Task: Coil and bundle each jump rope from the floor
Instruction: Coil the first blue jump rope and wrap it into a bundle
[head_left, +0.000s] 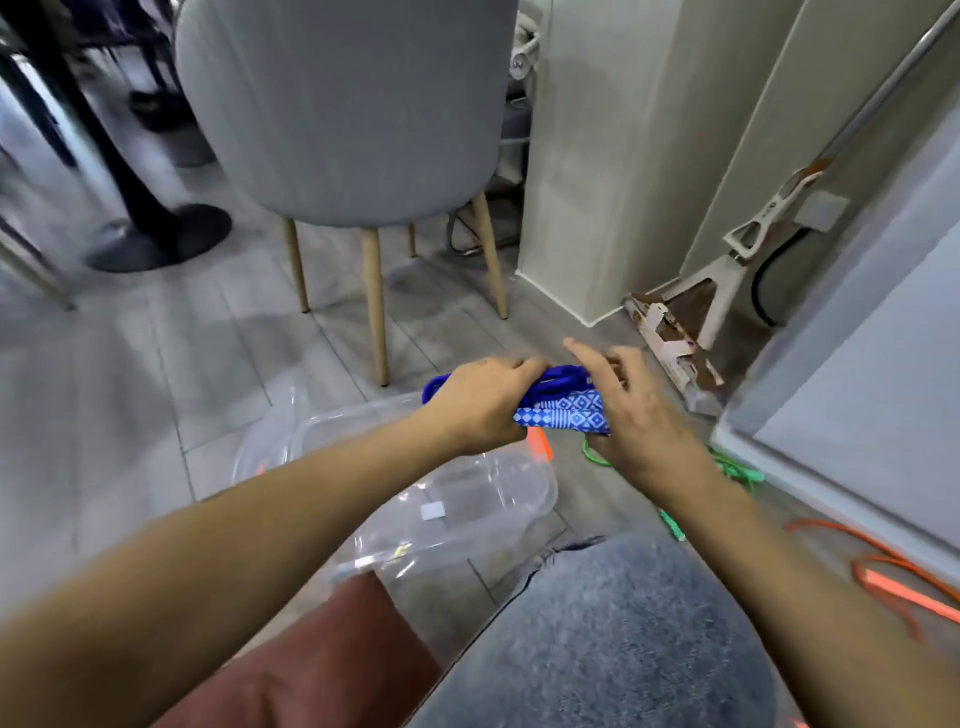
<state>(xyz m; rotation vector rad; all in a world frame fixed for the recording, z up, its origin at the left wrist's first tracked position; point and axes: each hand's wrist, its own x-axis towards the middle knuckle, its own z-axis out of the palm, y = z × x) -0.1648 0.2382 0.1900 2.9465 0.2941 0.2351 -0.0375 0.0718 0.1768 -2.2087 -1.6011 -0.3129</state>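
Head view: left hand (480, 400) clenched around a coiled blue jump rope (558, 397), held above a clear plastic bin (467, 493). Right hand (631, 415) grasps the patterned handles from the other end, index finger raised. Green rope (737, 470) and orange rope (893, 582) lie on the floor (182, 364) at right.

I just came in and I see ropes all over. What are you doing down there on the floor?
A person is bundling up a blue jump rope with blue-and-white patterned handles. The left hand has a closed grip around the coiled cord, while the right hand steadies the handles, fingers partly spread. A green jump rope and an orange jump rope lie loose on the grey floor to the right, not yet coiled. A clear plastic tub sits just below the hands.
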